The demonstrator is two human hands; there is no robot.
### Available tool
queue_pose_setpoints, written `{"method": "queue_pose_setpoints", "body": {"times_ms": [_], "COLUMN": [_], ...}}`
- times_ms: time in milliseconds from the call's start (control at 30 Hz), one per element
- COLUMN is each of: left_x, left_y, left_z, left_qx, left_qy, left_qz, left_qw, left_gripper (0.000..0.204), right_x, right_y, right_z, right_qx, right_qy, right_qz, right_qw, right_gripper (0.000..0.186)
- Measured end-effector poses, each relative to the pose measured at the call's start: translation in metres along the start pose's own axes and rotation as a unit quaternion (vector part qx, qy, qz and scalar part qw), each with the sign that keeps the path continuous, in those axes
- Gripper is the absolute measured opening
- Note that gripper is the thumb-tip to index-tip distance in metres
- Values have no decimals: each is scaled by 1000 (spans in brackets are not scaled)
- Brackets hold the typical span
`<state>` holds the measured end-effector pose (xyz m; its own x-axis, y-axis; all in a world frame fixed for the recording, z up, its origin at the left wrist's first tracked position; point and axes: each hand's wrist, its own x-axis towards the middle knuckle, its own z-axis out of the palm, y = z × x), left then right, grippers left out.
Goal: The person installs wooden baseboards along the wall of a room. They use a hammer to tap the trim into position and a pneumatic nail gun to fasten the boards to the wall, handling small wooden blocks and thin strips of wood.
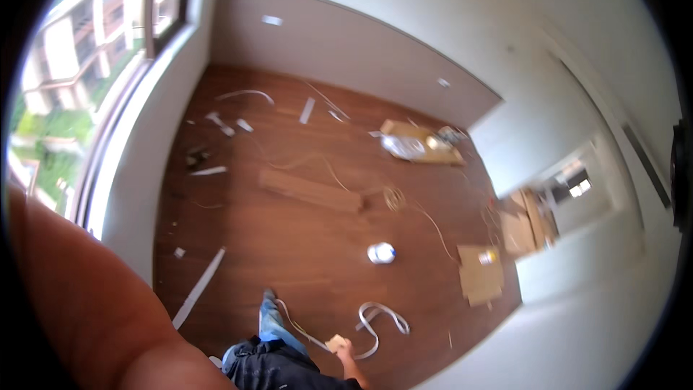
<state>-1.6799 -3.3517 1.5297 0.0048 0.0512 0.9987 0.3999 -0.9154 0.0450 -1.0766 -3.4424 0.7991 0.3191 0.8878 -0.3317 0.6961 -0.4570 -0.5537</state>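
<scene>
My left arm (94,296) fills the lower left, raised beside the window, with its hand hidden beyond the frame. Low in the middle, my right hand (346,352) is closed on a small pale tan piece (336,344), whose exact kind I cannot make out. Below me show a jeans-clad leg (274,321) and dark clothing. A white curly strip (393,314) lies on the wood floor beside my right hand, and a thin cable runs toward it from near my foot.
A window (54,94) is at left. A white container (380,253), cardboard strip (310,191), coiled cord (394,198) and scraps lie on the floor (238,238). A wrapped package (404,147) sits at the back. Cardboard boxes (523,224) stand by a doorway at right.
</scene>
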Motion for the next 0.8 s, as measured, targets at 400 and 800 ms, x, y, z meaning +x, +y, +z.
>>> {"method": "queue_pose_setpoints", "body": {"times_ms": [400,800], "left_x": [7,-130], "left_y": [-39,-260], "left_z": [-97,-233], "left_qx": [211,296], "left_qy": [-91,-111], "left_qz": [42,100], "left_qw": [972,943], "left_gripper": [38,35], "right_x": [195,331], "right_y": [-271,-455], "right_z": [54,248], "right_qx": [-29,-53], "right_qy": [-87,-88], "right_qz": [-179,-192], "right_qw": [980,976], "right_gripper": [34,52]}}
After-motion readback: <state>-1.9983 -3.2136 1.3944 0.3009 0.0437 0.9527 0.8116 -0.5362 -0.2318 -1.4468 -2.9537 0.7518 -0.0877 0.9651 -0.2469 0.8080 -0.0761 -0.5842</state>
